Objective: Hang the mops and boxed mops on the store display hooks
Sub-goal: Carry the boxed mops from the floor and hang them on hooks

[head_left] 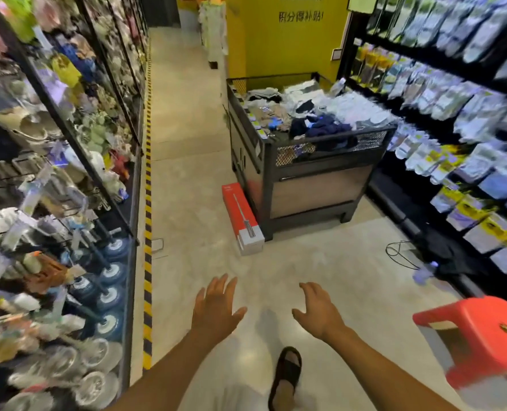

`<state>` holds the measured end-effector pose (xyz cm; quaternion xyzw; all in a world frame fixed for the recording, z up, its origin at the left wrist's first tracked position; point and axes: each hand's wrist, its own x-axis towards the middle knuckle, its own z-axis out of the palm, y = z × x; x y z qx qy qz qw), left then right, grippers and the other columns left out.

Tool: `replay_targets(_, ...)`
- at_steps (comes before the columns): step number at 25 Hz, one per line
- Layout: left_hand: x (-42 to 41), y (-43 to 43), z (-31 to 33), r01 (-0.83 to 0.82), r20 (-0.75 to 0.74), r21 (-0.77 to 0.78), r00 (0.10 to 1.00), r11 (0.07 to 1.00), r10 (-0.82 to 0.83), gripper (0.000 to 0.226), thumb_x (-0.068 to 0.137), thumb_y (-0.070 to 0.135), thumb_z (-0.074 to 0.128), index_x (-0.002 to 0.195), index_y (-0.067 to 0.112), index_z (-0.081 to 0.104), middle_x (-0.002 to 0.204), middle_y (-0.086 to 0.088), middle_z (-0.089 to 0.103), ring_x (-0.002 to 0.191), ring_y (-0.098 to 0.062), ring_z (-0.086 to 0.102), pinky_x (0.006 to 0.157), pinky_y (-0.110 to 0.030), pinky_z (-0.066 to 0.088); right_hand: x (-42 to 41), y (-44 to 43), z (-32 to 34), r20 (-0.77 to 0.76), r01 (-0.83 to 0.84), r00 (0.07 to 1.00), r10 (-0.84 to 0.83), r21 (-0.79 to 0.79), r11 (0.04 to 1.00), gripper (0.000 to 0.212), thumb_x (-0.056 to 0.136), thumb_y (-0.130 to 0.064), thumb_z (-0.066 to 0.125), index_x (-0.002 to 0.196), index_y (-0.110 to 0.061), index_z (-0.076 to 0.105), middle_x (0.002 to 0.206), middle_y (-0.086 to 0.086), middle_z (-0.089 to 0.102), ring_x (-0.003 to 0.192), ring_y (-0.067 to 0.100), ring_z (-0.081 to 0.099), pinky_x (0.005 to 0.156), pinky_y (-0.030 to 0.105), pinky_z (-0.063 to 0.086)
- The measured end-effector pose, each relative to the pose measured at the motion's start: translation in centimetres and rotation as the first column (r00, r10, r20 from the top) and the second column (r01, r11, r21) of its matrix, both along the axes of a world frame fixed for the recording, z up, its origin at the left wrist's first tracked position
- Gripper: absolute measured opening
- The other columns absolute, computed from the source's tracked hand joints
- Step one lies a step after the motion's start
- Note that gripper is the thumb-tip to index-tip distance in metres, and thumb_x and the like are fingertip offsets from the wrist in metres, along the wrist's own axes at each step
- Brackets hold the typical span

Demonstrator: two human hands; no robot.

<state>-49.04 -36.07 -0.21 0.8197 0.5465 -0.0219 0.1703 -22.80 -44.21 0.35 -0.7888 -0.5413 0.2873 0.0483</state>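
A long red and white boxed mop (pixel 242 217) lies on the floor against the left side of a black bin, ahead of me. My left hand (pixel 216 307) and my right hand (pixel 317 311) are both stretched out over the floor, fingers spread, holding nothing, well short of the box. On the left rack, several round blue mop heads (pixel 113 274) with dark handles hang low on the display, and pale round mop heads (pixel 93 384) sit below them. The view is blurred by motion.
A black mesh-topped bin (pixel 311 161) full of socks stands mid-aisle. Racks of packaged goods (pixel 459 114) line the right side. A red plastic stool (pixel 480 336) stands at the lower right. A black cable (pixel 400 256) lies on the floor. Yellow-black tape (pixel 148 203) runs along the left rack.
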Motion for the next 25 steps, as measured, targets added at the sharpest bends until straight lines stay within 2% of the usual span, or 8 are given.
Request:
replay_targets(4, 5.0, 9.9, -1.3, 0.003, -0.039, -0.029, 0.999, 1.0, -0.004, 0.082, 0.1, 0.067, 0.039, 0.166, 0.031, 0.005, 0.176, 0.001, 0.003, 0.162, -0.023, 0.003, 0.128, -0.047, 0.01, 4.6, 10.1, -1.7, -0.036, -0.01, 0.999, 0.01, -0.003, 1.0, 0.077, 0.098, -0.046, 0.061, 0.161, -0.017, 0.027, 0.169, 0.007, 0.023, 0.153, 0.028, 0.031, 0.122, 0.04, 0.034)
replay_targets(11, 11.4, 24.1, -1.9, -0.055, -0.061, -0.071, 0.997, 0.996, 0.051, 0.082, 0.1, 0.066, 0.04, 0.166, 0.028, 0.008, 0.176, 0.0, 0.004, 0.162, -0.024, 0.005, 0.128, -0.048, 0.011, 10.7, 28.2, -2.0, -0.037, -0.098, 0.995, 0.097, -0.037, 0.994, 0.073, 0.097, -0.042, 0.065, 0.158, -0.018, 0.033, 0.165, 0.005, 0.031, 0.146, 0.027, 0.039, 0.117, 0.039, 0.041)
replay_targets(18, 14.1, 35.9, -4.7, -0.128, -0.04, -0.169, 0.992, 0.977, 0.123, 0.082, 0.102, 0.064, 0.04, 0.167, 0.028, 0.005, 0.176, 0.0, 0.001, 0.162, -0.023, 0.002, 0.129, -0.047, 0.009, 12.0, 41.9, -4.3, -0.069, -0.153, 0.987, 0.146, -0.122, 0.981, 0.073, 0.098, -0.042, 0.064, 0.159, -0.018, 0.032, 0.166, 0.004, 0.028, 0.148, 0.026, 0.036, 0.118, 0.039, 0.04)
replay_targets(25, 14.1, 48.6, -8.0, -0.082, -0.057, -0.255, 0.996, 0.963, 0.07, 0.08, 0.103, 0.061, 0.041, 0.167, 0.028, 0.004, 0.176, 0.0, 0.0, 0.162, -0.023, 0.0, 0.13, -0.047, 0.006, 11.6, 53.9, -7.0, -0.069, -0.164, 0.986, 0.153, -0.215, 0.963, 0.072, 0.098, -0.039, 0.062, 0.159, -0.017, 0.032, 0.165, 0.006, 0.029, 0.146, 0.027, 0.037, 0.116, 0.038, 0.042)
